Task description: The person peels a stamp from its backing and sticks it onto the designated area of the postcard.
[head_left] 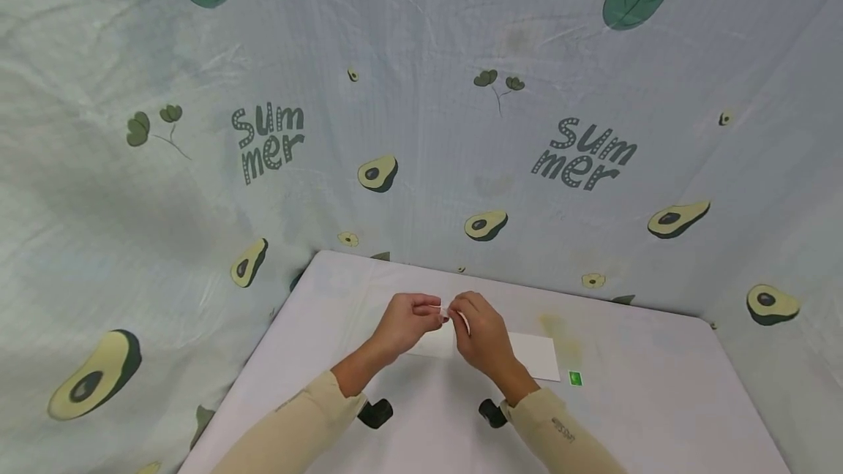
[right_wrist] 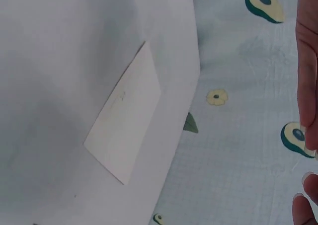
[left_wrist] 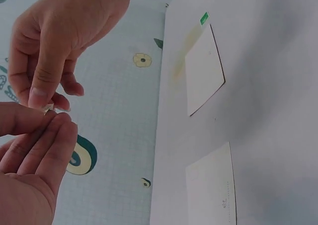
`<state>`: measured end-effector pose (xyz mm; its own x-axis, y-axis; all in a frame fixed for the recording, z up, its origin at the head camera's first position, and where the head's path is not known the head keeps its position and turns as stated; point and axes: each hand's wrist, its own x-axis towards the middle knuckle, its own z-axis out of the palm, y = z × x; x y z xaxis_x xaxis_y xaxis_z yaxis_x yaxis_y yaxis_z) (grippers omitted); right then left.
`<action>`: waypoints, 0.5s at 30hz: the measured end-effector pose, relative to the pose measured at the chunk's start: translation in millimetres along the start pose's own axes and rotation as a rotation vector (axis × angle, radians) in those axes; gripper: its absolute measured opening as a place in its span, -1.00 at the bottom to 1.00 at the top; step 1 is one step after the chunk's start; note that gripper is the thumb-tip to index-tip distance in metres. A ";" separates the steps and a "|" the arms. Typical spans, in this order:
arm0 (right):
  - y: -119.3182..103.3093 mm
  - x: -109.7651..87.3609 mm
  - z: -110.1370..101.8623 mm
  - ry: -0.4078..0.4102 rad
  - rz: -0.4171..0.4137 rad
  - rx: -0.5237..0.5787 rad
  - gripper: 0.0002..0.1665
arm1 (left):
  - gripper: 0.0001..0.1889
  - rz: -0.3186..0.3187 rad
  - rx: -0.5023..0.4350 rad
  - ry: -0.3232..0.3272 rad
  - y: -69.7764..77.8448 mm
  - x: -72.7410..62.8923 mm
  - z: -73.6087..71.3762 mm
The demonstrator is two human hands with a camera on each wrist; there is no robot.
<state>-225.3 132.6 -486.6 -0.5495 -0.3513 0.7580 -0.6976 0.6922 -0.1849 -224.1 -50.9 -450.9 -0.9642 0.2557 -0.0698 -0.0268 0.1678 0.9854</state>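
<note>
Both hands meet above the table. My left hand [head_left: 410, 322] pinches a small whitish piece [head_left: 444, 311] between thumb and fingers. My right hand [head_left: 482, 331] meets it from the other side, thumb and fingertip pinching the same piece. In the left wrist view the piece [left_wrist: 48, 108] looks like a scrap of paper, mostly covered by the fingertips, so its kind cannot be told. Beneath the hands lie two white cards, the left card [head_left: 431, 346] partly behind the hands and the right card [head_left: 536, 357]. In the right wrist view only parts of the hands show at the edge.
A small green stamp-like square [head_left: 576, 378] lies by the right card's near corner. The white table [head_left: 645, 401] bears a yellowish stain [head_left: 560, 331] behind that card. A cloth printed with avocados [head_left: 428, 130] hangs round the table's back and sides.
</note>
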 end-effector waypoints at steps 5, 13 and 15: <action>-2.5 3.0 -3.8 -0.041 0.069 0.049 -0.84 | -0.65 -0.001 -0.084 -0.027 -0.3 3.1 1.3; -6.2 7.4 -7.8 -0.095 0.297 0.183 -0.86 | -0.70 -0.027 -0.183 -0.017 -2.6 7.7 5.5; -7.4 8.4 -7.5 -0.093 0.377 0.252 -0.87 | -0.71 -0.028 -0.201 -0.013 -3.3 7.2 5.9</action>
<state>-221.3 129.2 -474.2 -0.8173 -0.1674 0.5514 -0.5248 0.6115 -0.5922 -229.4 -43.9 -455.5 -0.9588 0.2664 -0.0985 -0.1072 -0.0181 0.9941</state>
